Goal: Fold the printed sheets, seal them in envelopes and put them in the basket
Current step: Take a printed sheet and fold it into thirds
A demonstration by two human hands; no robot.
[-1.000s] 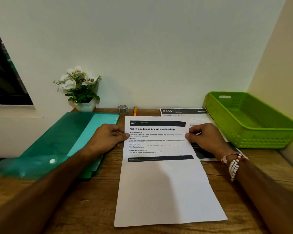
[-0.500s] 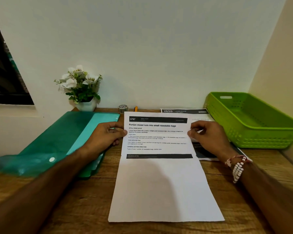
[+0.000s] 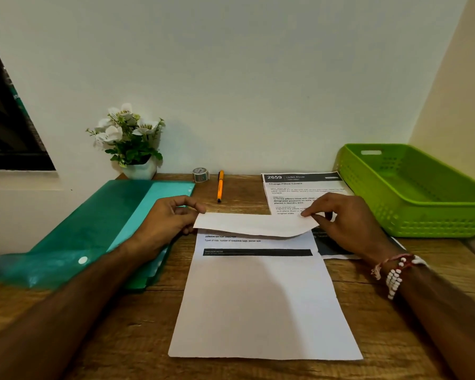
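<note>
A white printed sheet (image 3: 261, 303) lies on the wooden desk (image 3: 137, 319) in front of me. Its top part is bent over toward me, blank back showing, and covers most of the text. My left hand (image 3: 167, 223) pinches the folded flap's left corner. My right hand (image 3: 346, 223) pinches its right corner. A second printed sheet (image 3: 294, 189), headed 2659, lies behind and to the right, partly under my right hand. The green plastic basket (image 3: 433, 223) stands at the right, with nothing visible inside it.
A green plastic folder (image 3: 74, 234) lies on the left, under my left forearm. A white pot of flowers (image 3: 133, 141), a tape roll (image 3: 200, 174) and an orange pen (image 3: 220, 186) stand along the back wall. A side wall closes the right.
Both hands have brought the sheet's top edge over and toward me, so the printed top now faces down. The pen and more of the second sheet are uncovered.
</note>
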